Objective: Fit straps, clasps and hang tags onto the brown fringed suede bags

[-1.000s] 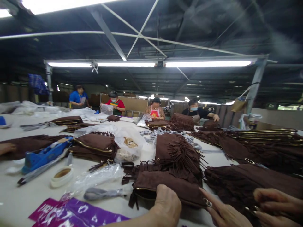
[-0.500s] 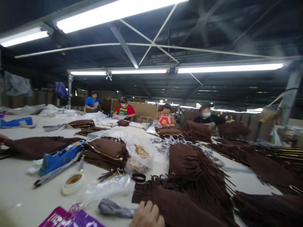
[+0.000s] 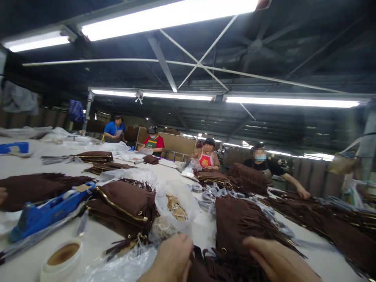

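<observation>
My left hand (image 3: 172,256) is low in the middle of the head view, its fingers curled at the edge of a dark brown fringed bag (image 3: 210,266). Most of that bag lies below the frame or behind my hands. To the right, my right hand (image 3: 276,256) reaches in with fingers stretched out, over the fringe of another brown bag (image 3: 232,217) with a gold ring at its corner. Whether it touches the fringe, I cannot tell. Left of my hands are crumpled clear plastic (image 3: 123,266) and a plastic bag (image 3: 161,203) of tags with strings.
A tape roll (image 3: 63,256) and a blue tape dispenser (image 3: 53,213) lie at left. Zippered brown bags (image 3: 126,199) are stacked beside them, with more along the right (image 3: 329,223). Several co-workers stand across the table, one (image 3: 264,164) stretching an arm over the bags.
My right hand has come into view. My left hand has shifted slightly left and up, and the view has moved closer over the table. A far co-worker's arm now reaches down onto the bags.
</observation>
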A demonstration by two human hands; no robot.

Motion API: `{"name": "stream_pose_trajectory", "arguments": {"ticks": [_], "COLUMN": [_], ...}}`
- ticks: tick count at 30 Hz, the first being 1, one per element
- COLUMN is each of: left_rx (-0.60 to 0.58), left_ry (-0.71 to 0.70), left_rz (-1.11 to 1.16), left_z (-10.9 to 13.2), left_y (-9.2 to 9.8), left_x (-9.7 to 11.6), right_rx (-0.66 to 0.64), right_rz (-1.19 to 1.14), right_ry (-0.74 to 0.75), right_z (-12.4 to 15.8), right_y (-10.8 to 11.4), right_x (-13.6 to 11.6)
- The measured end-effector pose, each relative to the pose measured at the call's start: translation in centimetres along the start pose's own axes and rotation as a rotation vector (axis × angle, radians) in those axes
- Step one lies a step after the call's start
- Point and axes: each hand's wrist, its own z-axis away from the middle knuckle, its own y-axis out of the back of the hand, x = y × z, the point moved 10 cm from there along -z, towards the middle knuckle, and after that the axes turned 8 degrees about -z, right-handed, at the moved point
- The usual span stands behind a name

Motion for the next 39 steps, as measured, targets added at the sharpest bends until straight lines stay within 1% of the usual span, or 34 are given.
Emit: {"name": "stream_pose_trajectory", "arguments": {"ticks": [1, 2, 3, 5, 6, 7, 9, 12, 15, 17, 20, 23, 25, 27, 28, 30, 32, 33, 34, 35, 37, 39], "left_rx": [0.045, 0.083, 0.098, 0.102, 0.110, 0.120, 0.147, 0.157, 0.089, 0.055, 0.067, 0.080, 0.079, 0.102, 0.139, 0.265, 0.392, 0.418, 0.402, 0.355, 0.233, 0.155], "left_ry": [0.054, 0.108, 0.149, 0.188, 0.188, 0.181, 0.169, 0.157, 0.160, 0.168, 0.181, 0.197, 0.213, 0.231, 0.232, 0.209, 0.184, 0.180, 0.175, 0.160, 0.099, 0.043], "left_rz": [-0.049, -0.093, -0.120, -0.126, -0.109, -0.085, -0.037, 0.004, 0.009, 0.018, 0.039, 0.038, 0.040, 0.064, 0.091, 0.181, 0.334, 0.438, 0.559, 0.692, 0.962, 1.182], "left_z": [-0.7, -1.2, -1.7, -2.3, -2.3, -2.3, -2.0, -1.7, -1.6, -1.6, -1.5, -1.3, -1.2, -1.1, -1.0, -0.7, -0.3, -0.3, -0.6, -1.0, -1.9, -2.6], "left_y": [1.2, 1.9, 1.9, 0.9, 0.2, -0.5, -1.5, -2.0, -2.4, -2.6, -2.2, -2.0, -2.0, -1.8, -1.4, 0.1, 1.8, 2.3, 2.4, 2.1, 1.4, 1.0], "left_x": [-0.8, -1.8, -2.6, -4.1, -4.6, -5.0, -5.6, -5.8, -6.0, -6.2, -6.5, -6.6, -6.8, -7.1, -7.2, -7.1, -6.7, -6.4, -5.9, -5.0, -2.4, 0.2], "right_rx": [-0.035, -0.071, -0.117, -0.172, -0.186, -0.196, -0.203, -0.193, -0.184, -0.183, -0.195, -0.239, -0.248, -0.233, -0.223, -0.213, -0.210, -0.207, -0.202, -0.195, -0.177, -0.156], "right_rz": [-0.014, -0.051, -0.090, -0.118, -0.121, -0.121, -0.118, -0.123, -0.147, -0.172, -0.234, -0.349, -0.443, -0.550, -0.611, -0.743, -0.866, -0.917, -0.961, -0.996, -1.049, -1.081], "right_ry": [0.033, 0.063, 0.075, 0.054, 0.046, 0.032, -0.013, -0.110, -0.188, -0.235, -0.312, -0.396, -0.441, -0.461, -0.461, -0.445, -0.417, -0.401, -0.385, -0.371, -0.348, -0.336], "right_z": [-2.2, -4.6, -7.0, -11.4, -13.3, -14.9, -17.2, -19.1, -20.0, -20.4, -20.7, -20.2, -19.2, -17.6, -16.7, -14.6, -12.3, -11.3, -10.3, -9.4, -7.9, -6.5], "right_y": [-1.0, -2.3, -4.0, -7.5, -9.3, -11.0, -14.0, -17.4, -19.3, -19.8, -19.6, -18.9, -17.9, -16.3, -15.4, -13.4, -11.3, -10.3, -9.3, -8.2, -6.3, -4.6], "right_x": [-2.2, -4.3, -6.2, -8.7, -9.4, -9.7, -9.5, -8.6, -8.1, -7.5, -5.9, -3.9, -3.0, -2.7, -2.8, -3.4, -4.4, -4.9, -5.3, -5.7, -6.3, -6.6]}}
